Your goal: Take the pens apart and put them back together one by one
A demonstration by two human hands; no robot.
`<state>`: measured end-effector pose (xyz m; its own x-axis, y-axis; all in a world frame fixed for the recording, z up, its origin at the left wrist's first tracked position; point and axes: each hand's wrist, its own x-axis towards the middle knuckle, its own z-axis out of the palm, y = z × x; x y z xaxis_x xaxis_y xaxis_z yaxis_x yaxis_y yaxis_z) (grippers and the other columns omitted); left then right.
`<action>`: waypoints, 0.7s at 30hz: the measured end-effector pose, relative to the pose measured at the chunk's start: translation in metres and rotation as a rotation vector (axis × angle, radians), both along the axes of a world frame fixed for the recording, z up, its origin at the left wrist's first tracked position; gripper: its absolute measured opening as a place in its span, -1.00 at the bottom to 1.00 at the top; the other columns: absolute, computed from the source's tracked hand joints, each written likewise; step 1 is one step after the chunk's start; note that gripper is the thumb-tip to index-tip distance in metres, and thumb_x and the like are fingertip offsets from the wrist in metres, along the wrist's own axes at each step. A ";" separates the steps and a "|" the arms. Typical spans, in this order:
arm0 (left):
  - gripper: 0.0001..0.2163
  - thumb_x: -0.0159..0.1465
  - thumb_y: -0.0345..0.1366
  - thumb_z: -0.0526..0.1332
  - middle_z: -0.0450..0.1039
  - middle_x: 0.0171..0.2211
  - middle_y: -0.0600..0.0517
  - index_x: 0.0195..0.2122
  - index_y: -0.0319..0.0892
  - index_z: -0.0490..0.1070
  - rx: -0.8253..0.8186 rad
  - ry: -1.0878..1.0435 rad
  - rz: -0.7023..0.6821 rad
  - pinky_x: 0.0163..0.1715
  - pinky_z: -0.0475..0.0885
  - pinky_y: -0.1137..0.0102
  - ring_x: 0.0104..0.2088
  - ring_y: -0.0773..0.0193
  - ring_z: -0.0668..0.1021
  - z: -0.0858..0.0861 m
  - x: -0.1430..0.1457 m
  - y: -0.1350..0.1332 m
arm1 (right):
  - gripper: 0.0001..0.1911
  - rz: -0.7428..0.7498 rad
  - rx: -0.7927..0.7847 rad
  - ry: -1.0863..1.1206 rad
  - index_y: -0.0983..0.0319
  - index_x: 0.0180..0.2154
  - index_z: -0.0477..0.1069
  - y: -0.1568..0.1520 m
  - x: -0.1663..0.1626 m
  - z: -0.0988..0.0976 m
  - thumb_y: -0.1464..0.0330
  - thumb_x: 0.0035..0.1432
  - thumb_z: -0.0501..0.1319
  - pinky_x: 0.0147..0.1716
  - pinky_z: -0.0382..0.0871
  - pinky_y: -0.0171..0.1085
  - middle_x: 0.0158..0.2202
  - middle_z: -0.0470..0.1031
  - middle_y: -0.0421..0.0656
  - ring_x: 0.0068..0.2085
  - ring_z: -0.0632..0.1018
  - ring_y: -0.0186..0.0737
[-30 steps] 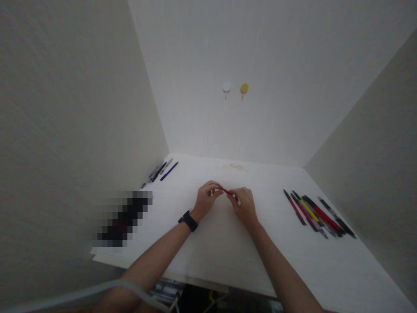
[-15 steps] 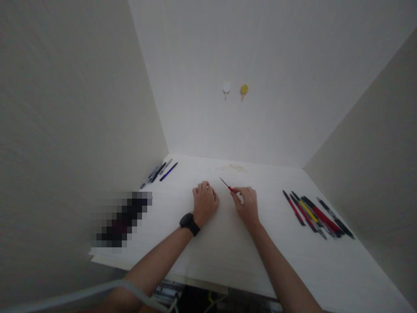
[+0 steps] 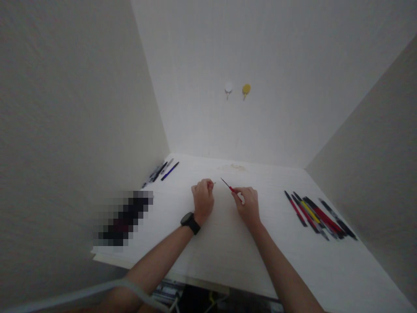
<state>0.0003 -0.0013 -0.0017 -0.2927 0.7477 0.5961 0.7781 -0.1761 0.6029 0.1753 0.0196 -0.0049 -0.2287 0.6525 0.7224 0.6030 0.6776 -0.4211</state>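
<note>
Over the middle of the white table, my right hand (image 3: 249,204) pinches a slim red pen-like piece (image 3: 232,189) between thumb and fingers. Its thin dark end (image 3: 224,181) points up and left, toward my left hand. My left hand (image 3: 203,201), with a black watch on its wrist, is closed just to the left. A small reddish piece with a pale thin tip (image 3: 214,183) sticks out from its fingers. Most of that piece is hidden, and its kind is too small to make out. The two held pieces are apart.
Several red, yellow and black pens (image 3: 314,213) lie at the right of the table (image 3: 224,256). Blue and dark pens (image 3: 170,171) lie at the back left. A blurred dark patch (image 3: 125,219) covers the left edge. White and yellow hooks (image 3: 246,89) are on the back wall.
My left hand has turned and drawn its fingers together, so a small piece with a pale tip now shows at its fingertips. My right hand holds its red piece nearly still.
</note>
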 end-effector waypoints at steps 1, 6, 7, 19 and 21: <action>-0.87 0.37 -0.31 0.00 0.44 -0.31 -0.02 -0.24 -0.15 0.31 0.018 -0.020 0.007 -0.18 0.16 0.24 -0.27 0.17 0.42 0.000 -0.001 0.000 | -0.90 -0.001 0.000 0.001 0.19 -0.22 0.43 0.000 0.000 0.000 0.35 0.24 0.16 -0.21 0.21 -0.15 -0.30 0.53 -0.13 -0.26 0.42 -0.14; -0.85 0.37 -0.23 0.03 0.44 -0.29 -0.01 -0.26 -0.13 0.33 0.100 -0.106 0.058 -0.19 0.18 0.26 -0.28 0.17 0.41 -0.001 -0.004 0.002 | -0.90 0.008 -0.004 0.007 0.18 -0.22 0.43 0.002 0.002 -0.002 0.35 0.24 0.16 -0.21 0.22 -0.14 -0.31 0.53 -0.12 -0.26 0.42 -0.13; -0.85 0.37 -0.22 0.03 0.44 -0.30 -0.01 -0.26 -0.13 0.33 0.115 -0.131 0.066 -0.19 0.18 0.26 -0.29 0.18 0.41 -0.001 -0.005 0.002 | -0.89 0.010 -0.005 0.005 0.18 -0.22 0.44 0.003 0.002 -0.003 0.34 0.24 0.16 -0.20 0.22 -0.13 -0.31 0.53 -0.12 -0.25 0.42 -0.13; -0.83 0.35 -0.25 0.03 0.47 -0.33 0.01 -0.30 -0.12 0.37 0.123 -0.265 0.055 -0.18 0.23 0.27 -0.27 0.17 0.44 -0.005 -0.013 0.008 | -0.88 0.009 -0.002 -0.088 0.15 -0.22 0.47 0.002 0.000 -0.001 0.33 0.26 0.16 -0.19 0.18 -0.11 -0.29 0.55 -0.13 -0.22 0.41 -0.11; -0.83 0.35 -0.24 0.03 0.47 -0.33 0.01 -0.30 -0.12 0.38 0.123 -0.251 0.054 -0.16 0.23 0.27 -0.26 0.17 0.44 -0.004 -0.012 0.008 | -0.88 0.005 -0.001 -0.098 0.15 -0.22 0.48 0.002 0.000 -0.002 0.33 0.26 0.16 -0.19 0.17 -0.11 -0.29 0.55 -0.12 -0.22 0.41 -0.11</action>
